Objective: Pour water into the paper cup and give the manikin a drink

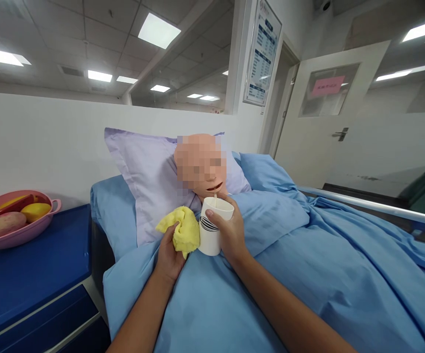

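Note:
A mannequin [201, 162] lies in the bed with its head on a lilac pillow [146, 181], the mouth a little open. My right hand [232, 230] is wrapped round a white paper cup [209, 242] with black stripes, held upright just below the chin. From the cup a thin pale straw [215, 197] rises to the mannequin's mouth. Bunched in my left hand [170, 257] is a yellow cloth [186, 231], close against the cup's left side. Blue bedding [286, 255] covers the mannequin below the neck.
On the left, a blue bedside cabinet [61, 264] carries a pink basket [24, 238] of fruit. A metal bed rail [374, 203] runs along the far right side. Behind it stands a white door [330, 132]; a framed notice [262, 54] hangs on the wall.

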